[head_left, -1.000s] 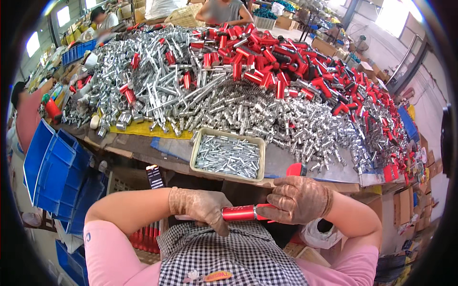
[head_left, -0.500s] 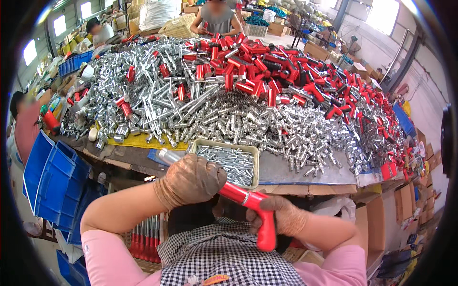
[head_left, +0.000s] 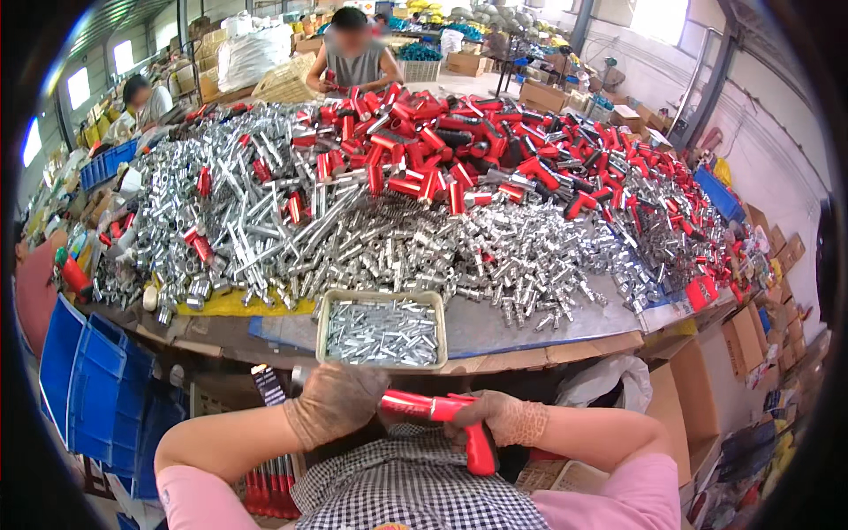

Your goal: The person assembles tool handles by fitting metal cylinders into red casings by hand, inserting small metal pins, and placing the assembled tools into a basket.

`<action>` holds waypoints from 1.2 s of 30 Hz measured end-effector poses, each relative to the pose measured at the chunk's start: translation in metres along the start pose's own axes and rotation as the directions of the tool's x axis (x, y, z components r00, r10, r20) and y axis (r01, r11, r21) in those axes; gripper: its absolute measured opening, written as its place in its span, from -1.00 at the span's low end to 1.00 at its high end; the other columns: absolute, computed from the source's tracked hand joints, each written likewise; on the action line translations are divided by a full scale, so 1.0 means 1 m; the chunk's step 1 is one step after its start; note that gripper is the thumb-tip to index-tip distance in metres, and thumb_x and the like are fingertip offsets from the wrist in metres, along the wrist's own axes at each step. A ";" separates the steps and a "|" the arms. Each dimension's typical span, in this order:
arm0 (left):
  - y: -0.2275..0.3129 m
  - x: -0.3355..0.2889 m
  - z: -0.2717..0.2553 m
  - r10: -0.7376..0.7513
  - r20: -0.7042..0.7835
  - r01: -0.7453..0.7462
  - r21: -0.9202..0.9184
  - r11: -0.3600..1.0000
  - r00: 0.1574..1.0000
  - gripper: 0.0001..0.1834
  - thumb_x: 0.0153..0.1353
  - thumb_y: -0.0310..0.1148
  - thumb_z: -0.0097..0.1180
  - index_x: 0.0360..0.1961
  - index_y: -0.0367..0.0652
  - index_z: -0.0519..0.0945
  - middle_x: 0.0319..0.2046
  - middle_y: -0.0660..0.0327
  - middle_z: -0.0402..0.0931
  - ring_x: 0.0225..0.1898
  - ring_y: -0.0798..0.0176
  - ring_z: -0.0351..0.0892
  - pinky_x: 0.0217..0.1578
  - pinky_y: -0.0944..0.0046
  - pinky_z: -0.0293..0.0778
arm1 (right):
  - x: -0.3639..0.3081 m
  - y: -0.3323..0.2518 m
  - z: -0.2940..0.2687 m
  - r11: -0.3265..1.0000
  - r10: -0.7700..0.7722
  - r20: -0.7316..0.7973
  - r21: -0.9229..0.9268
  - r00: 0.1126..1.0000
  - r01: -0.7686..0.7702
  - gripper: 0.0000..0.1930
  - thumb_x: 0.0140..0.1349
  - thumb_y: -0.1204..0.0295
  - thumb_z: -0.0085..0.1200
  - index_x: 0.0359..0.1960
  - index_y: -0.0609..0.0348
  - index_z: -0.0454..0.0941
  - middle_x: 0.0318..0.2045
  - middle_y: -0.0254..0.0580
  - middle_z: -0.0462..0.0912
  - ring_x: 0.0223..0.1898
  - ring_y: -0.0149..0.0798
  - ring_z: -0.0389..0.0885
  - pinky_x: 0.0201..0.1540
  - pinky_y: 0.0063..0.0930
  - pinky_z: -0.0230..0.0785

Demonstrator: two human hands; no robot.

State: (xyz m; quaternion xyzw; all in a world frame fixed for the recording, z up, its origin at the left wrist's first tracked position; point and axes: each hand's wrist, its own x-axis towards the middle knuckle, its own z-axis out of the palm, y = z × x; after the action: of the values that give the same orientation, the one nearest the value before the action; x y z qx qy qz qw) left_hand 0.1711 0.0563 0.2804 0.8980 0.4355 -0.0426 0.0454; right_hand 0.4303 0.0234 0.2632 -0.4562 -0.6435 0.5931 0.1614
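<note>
first: what takes up the most room?

second: the long, grey-topped worktable (head_left: 579, 327). a broad mound of silvery metal parts (head_left: 397, 252) spreads over it, with a heap of glossy red tubular and angled pieces (head_left: 495, 146) toward the far side and right. they seem grouped loosely by kind, probably to make picking easier.

first: and next?

second: the stacked blue plastic crates (head_left: 115, 389), by the table at the person's left, perhaps put there to be within reach.

first: what sits at the near edge?

second: a shallow, cream, rectangular tray (head_left: 380, 365). its raised walls likely stop the small contents rolling into the mound.

first: where is the red thing?

second: the glossy red pistol-shaped tool (head_left: 442, 407) is between the hands, before the person's torso, its barrel nearly level and its handle hanging down.

first: and the hands?

second: the brown-gloved left hand (head_left: 340, 402) is closed round the barrel's left end; the brown-gloved right hand (head_left: 495, 420) grips where handle meets barrel. holding both ends presumably steadies it. a blurred silvery tip (head_left: 300, 380) shows past the left hand; how it joins is hidden.

first: the smallest?

second: slim silvery metal pins (head_left: 380, 331), lying jumbled in the tray.
</note>
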 end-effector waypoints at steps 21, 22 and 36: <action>0.003 0.002 0.009 0.115 -0.071 -0.111 0.048 0.993 0.991 -0.84 0.00 -0.30 0.13 -0.45 -0.16 0.55 -0.56 0.07 0.59 -0.47 0.07 0.65 -0.49 0.05 0.50 | -0.005 0.012 -0.001 0.985 0.127 0.039 0.112 0.991 -0.130 -0.50 0.03 0.43 0.24 0.09 0.11 0.51 -0.30 -0.27 0.65 -0.28 -0.23 0.63 -0.03 -0.27 0.43; 0.002 0.002 0.013 0.115 -0.070 -0.111 0.052 0.992 0.991 -0.84 0.00 -0.30 0.13 -0.45 -0.16 0.55 -0.56 0.07 0.59 -0.47 0.07 0.65 -0.49 0.05 0.50 | -0.005 0.011 -0.002 0.986 0.100 0.025 0.135 0.995 -0.102 -0.48 0.04 0.42 0.25 0.11 0.12 0.50 -0.29 -0.24 0.66 -0.28 -0.23 0.64 -0.07 -0.30 0.45; -0.024 0.005 0.020 0.159 -0.308 -0.082 0.248 0.965 0.938 -0.88 -0.02 -0.29 0.10 -0.54 -0.10 0.56 -0.66 0.18 0.55 -0.61 0.09 0.60 -0.61 0.09 0.44 | 0.009 0.002 0.018 0.772 0.015 0.156 0.625 0.988 -0.111 -0.41 0.06 0.47 0.26 0.16 0.34 0.40 -0.28 -0.13 0.64 -0.24 -0.32 0.61 -0.10 -0.43 0.46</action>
State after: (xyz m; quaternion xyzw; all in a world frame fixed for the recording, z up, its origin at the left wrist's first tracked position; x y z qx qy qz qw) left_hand 0.1548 0.0727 0.2588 0.9170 0.3727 0.0586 -0.1292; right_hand 0.4128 0.0188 0.2537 -0.3536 -0.4011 0.8106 0.2390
